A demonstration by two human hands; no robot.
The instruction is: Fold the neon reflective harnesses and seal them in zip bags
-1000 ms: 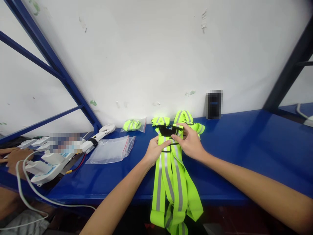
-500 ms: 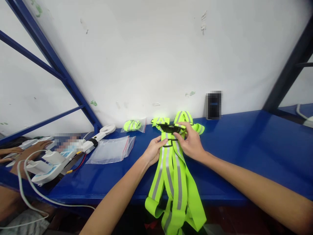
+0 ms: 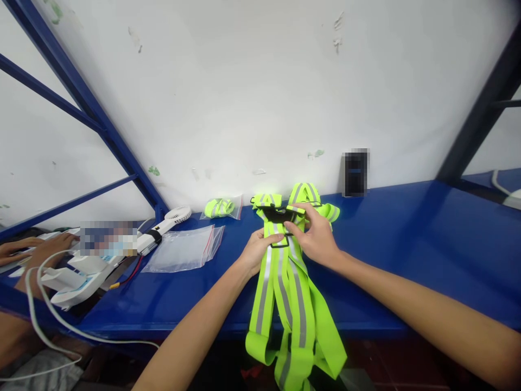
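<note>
A neon-yellow reflective vest (image 3: 301, 304) made of straps with grey stripes lies over the front edge of the blue table, its lower loops hanging down. My left hand (image 3: 258, 250) is closed on its straps from the left, thumb beside a black rectangular strap buckle (image 3: 280, 241). On the right, my right hand (image 3: 313, 231) pinches the upper end by a black piece (image 3: 280, 215). Just behind lie more neon straps, a folded bundle (image 3: 266, 201) and a looped one (image 3: 305, 194); whether they join the held vest I cannot tell.
Clear zip bags (image 3: 183, 248) lie left of my hands, with a bagged neon vest (image 3: 220, 207) behind them. A white handheld fan (image 3: 178, 214), a power strip (image 3: 77, 279) and cables crowd the left. Another person's hands (image 3: 49, 250) are there. A dark box (image 3: 355, 172) leans on the wall.
The hanging loops have swung slightly to the right. Both hands keep their hold on the vest, with the left thumb shifted a little at the buckle.
</note>
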